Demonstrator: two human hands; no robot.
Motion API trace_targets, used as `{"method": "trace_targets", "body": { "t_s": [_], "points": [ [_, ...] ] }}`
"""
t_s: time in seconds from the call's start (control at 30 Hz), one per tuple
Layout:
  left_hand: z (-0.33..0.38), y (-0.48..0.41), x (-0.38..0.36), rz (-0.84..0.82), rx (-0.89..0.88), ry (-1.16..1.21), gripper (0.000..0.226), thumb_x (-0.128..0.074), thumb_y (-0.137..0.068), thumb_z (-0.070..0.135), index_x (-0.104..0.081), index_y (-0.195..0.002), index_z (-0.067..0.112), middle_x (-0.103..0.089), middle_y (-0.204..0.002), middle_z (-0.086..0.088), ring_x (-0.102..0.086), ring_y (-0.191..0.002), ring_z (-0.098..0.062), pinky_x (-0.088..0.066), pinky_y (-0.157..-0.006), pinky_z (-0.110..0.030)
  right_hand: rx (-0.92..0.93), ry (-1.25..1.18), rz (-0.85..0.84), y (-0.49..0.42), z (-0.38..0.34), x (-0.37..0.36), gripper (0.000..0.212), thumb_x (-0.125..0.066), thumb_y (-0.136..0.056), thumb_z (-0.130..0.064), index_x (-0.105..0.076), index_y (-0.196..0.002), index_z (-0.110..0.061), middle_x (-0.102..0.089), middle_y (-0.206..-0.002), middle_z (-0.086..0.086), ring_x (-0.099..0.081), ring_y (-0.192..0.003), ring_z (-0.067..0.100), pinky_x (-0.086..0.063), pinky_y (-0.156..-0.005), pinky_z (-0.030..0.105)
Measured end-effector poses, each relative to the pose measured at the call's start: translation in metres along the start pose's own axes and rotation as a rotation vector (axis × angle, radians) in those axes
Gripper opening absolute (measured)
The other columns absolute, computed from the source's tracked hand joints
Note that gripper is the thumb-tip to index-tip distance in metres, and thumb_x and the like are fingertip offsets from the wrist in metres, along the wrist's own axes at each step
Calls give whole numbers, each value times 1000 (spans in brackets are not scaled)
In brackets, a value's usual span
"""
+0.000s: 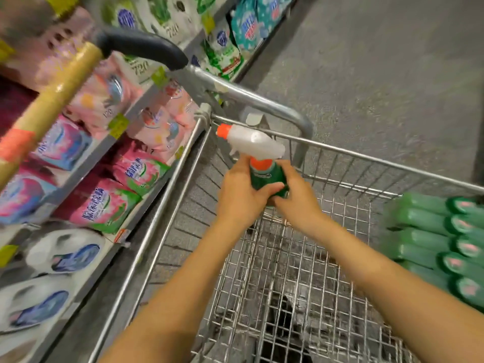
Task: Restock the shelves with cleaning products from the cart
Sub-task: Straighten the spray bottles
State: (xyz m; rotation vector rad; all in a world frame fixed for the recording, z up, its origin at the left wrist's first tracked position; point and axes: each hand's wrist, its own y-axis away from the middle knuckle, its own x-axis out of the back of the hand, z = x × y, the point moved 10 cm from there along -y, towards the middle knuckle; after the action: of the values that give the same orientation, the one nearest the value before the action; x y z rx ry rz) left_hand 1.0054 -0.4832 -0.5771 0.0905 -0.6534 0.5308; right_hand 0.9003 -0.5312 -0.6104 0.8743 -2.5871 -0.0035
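A grey speckled floor (379, 61) runs down a store aisle, blurred with motion. Along the left stand metal shelves (78, 172) packed with soft refill pouches: pink-and-green pouches (104, 203) in the middle rows, white-and-blue pouches (62, 250) on the lowest row, and green-and-white ones farther back. Yellow price tags hang on the shelf edges.

A wire shopping cart (162, 213) stands just beside the shelves and fills the lower middle of the view. Its grid floor is bare under the arms. A bar wrapped in yellowish film (52, 100), with a black grip at one end, crosses the upper left.

At the cart's right side lies a stack of green bottles (429, 231) on their sides, caps towards the camera.

The spray bottle (264, 176) is held upright above the basket, near its far end. Its body is green, and its white trigger head (251, 142) has an orange nozzle pointing left towards the shelves.

The left hand (241, 195) wraps round the body from the left, thumb across the front. The right hand (296, 197) clasps it from the right, fingers curled round it.
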Motion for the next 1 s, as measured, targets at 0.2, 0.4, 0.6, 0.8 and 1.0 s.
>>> {"method": "trace_targets", "body": {
  "t_s": [0.2,0.4,0.6,0.8,1.0],
  "points": [
    [69,35,39,-40,-115,107,52,-83,-69,28,-54,-112,22,-61,-93,11,-60,-88,-11,-41,-72,-6,121,-30,100,61,-66,32,52,-62,-81,6,-47,-123,-21,-63,-111,1,-60,-99,16,-52,-82,28],
    [151,106,77,-262,-278,269,45,-69,-75,39,-48,-114,36,-62,-117,3,-60,-108,-10,-49,-96,-38,240,-171,191,159,-133,63,47,-66,-87,0,-47,-124,-23,-63,-114,-11,-62,-102,0,-50,-85,19],
    [239,201,102,-511,-461,356,28,-57,-83,52,-42,-106,45,-54,-109,24,-53,-93,23,-42,-80,-2,360,-90,335,289,-206,105,42,-68,-87,-10,-50,-124,-18,-65,-105,-18,-62,-95,-8,-49,-80,12],
    [329,303,106,-764,-681,361,43,-66,-84,33,-43,-120,37,-61,-113,12,-61,-95,8,-48,-78,-10,403,-75,520,425,-251,150,30,-66,-86,-22,-56,-114,-24,-70,-98,-14,-66,-92,0,-50,-74,13],
    [407,385,101,-866,-883,419,42,-78,-76,27,-53,-106,42,-67,-102,10,-64,-87,1,-53,-76,-19,401,-79,723,543,-268,185,35,-69,-83,-36,-61,-116,-26,-71,-107,-5,-69,-96,11,-56,-75,23]
  ]
}}
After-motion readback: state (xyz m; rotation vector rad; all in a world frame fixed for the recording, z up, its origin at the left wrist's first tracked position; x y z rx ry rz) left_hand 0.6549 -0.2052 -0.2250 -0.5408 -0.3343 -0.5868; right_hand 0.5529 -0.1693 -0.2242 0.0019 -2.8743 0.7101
